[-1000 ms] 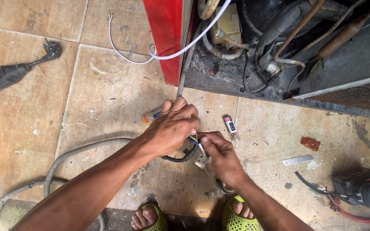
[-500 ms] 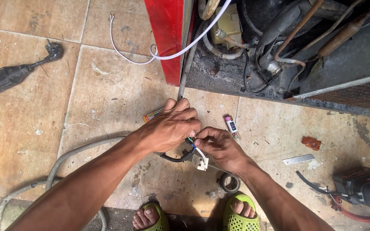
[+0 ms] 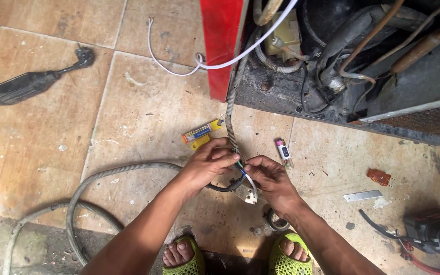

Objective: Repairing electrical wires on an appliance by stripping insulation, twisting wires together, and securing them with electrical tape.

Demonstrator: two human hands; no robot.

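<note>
Since a moment ago the two hands have shifted slightly up the tiled floor [image 3: 128, 117], bringing the wires closer to the end of the grey sleeved cable, and the white connector now hangs below them rather than between the fingers.

At far left a black plug lead [image 3: 26, 86] lies on the tiles, and a grey corrugated hose [image 3: 103, 175] curves across the floor toward the person's forearm. A small yellow and blue packet [image 3: 199, 134] sits just above the left hand [image 3: 207, 165], whose fingers are curled shut on the bundle of thin wires [image 3: 240, 165] where the sleeved cable [image 3: 231, 112] ends. A black lead [image 3: 225, 186] loops under that hand. The right hand [image 3: 271, 181] meets it, fingertips pinched closed on the same wires, with the white connector [image 3: 250, 193] dangling just beneath. Beside it lies a small pink-capped lighter [image 3: 284, 153], then an orange plug piece [image 3: 379, 176] and a flat blade [image 3: 362, 195]. A roll of black tape [image 3: 276, 221] lies by the green sandal [image 3: 289, 257].
</note>
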